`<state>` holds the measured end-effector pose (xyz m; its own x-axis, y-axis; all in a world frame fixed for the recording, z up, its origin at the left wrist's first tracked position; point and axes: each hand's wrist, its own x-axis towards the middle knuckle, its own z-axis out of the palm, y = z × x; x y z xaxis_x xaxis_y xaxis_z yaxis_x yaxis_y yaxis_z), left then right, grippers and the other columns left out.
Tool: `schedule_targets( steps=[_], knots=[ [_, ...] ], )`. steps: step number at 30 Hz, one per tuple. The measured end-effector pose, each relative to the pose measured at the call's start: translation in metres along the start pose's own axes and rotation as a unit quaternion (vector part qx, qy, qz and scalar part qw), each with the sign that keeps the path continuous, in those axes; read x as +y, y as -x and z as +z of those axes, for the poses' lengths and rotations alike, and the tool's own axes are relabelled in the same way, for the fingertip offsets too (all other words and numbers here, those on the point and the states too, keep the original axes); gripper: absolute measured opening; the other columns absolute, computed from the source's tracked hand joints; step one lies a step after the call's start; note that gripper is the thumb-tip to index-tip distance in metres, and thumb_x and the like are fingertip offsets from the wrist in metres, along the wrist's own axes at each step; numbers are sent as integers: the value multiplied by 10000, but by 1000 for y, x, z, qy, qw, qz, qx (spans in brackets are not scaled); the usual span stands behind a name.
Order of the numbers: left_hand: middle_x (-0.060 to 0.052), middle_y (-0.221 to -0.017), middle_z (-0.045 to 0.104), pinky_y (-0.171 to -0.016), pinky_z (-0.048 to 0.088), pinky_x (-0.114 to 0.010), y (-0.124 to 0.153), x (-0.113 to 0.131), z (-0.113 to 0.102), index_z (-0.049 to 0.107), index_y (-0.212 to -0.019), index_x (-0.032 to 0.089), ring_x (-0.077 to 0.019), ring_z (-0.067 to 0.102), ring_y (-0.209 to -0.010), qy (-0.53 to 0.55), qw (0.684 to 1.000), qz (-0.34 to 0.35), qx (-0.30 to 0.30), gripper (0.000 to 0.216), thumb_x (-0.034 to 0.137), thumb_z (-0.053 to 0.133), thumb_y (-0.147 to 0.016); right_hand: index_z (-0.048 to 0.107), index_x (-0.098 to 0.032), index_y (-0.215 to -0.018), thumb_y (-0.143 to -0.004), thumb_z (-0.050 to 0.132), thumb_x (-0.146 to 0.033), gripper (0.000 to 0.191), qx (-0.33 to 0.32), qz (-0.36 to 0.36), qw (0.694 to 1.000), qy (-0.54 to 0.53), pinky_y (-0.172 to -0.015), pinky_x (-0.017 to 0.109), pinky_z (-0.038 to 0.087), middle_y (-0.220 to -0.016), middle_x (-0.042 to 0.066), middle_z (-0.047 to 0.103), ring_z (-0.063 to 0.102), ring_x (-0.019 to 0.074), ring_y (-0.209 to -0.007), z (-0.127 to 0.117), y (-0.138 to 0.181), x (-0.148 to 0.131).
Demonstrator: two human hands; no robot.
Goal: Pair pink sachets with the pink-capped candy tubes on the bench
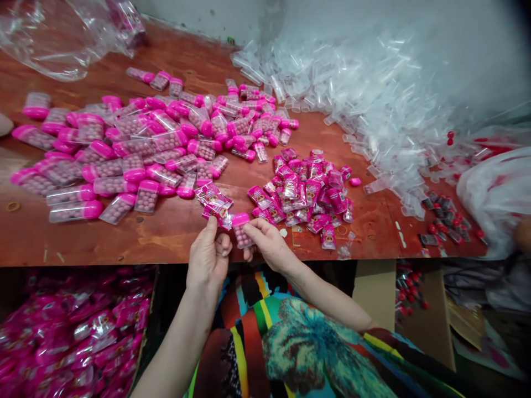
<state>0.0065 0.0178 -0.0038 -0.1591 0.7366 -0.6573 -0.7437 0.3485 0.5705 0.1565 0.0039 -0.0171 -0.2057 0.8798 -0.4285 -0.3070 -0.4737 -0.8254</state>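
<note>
My left hand (209,257) is closed at the near edge of the brown table (166,232), pinching a printed pink sachet (214,203) that sticks up from its fingers. My right hand (265,240) is right beside it, fingers pinched on a small clear tube with a pink cap (240,228) filled with pink beads. The two hands almost touch. Just right of them lies a heap of pink sachets (307,190). A wide spread of filled pink-capped tubes (124,149) covers the table to the left.
A big pile of empty clear tubes (373,94) fills the back right. A few red-capped tubes (446,218) and a white plastic bag (498,193) lie at the right. A box of packed pink sachets (74,331) sits below the table, left. A clear bag (62,33) lies back left.
</note>
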Motion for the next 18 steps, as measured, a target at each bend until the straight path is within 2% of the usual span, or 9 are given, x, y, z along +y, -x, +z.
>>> schedule_targets(
  steps=[4, 7, 10, 13, 15, 18],
  knots=[
    [93, -494, 507, -415, 334, -195, -1, -4, -3, 560, -723, 240, -82, 456, -399, -32, 999, 0, -21, 723, 618, 1163, -847, 648, -250, -1021, -935, 1016, -763, 638, -20, 11, 1000, 14, -479, 228, 557, -808, -25, 787, 667, 129, -542, 1, 2, 0],
    [75, -496, 540, -423, 371, -206, -2, -7, -6, 599, -720, 231, -89, 466, -401, -49, 998, -2, -40, 724, 665, 1172, -801, 621, -261, -1019, -960, 992, -761, 626, -43, 28, 999, 14, -482, 234, 548, -757, -46, 749, 657, 139, -529, 1, 4, 1],
    [57, -518, 585, -412, 330, -198, -1, -6, -8, 649, -746, 219, -80, 451, -393, -58, 996, -4, -72, 712, 700, 1173, -765, 613, -266, -1029, -955, 975, -778, 631, -30, 8, 999, 31, -484, 228, 521, -768, -52, 729, 625, 129, -533, -1, 3, 4],
    [79, -481, 529, -424, 312, -188, 2, -5, -9, 684, -753, 211, -64, 401, -389, -89, 988, -27, -126, 691, 666, 1202, -713, 639, -265, -1054, -999, 914, -800, 603, -27, -19, 996, 88, -515, 242, 524, -830, -22, 761, 643, 141, -580, -6, 1, 7],
    [89, -472, 515, -436, 311, -182, 3, -4, -11, 747, -796, 193, -55, 377, -397, -114, 980, -49, -153, 628, 601, 1217, -704, 674, -265, -1090, -1072, 856, -739, 509, -11, -63, 984, 166, -631, 290, 613, -904, 17, 801, 736, 186, -706, -10, 0, 10],
    [82, -482, 539, -429, 299, -186, 4, -3, -12, 810, -852, 171, -51, 359, -397, -129, 975, -75, -161, 575, 567, 1206, -719, 732, -266, -1290, -1127, 834, -536, 331, 31, -153, 938, 310, -920, 413, 703, -1085, 79, 849, 838, 275, -999, -17, 2, 13]
  ],
)
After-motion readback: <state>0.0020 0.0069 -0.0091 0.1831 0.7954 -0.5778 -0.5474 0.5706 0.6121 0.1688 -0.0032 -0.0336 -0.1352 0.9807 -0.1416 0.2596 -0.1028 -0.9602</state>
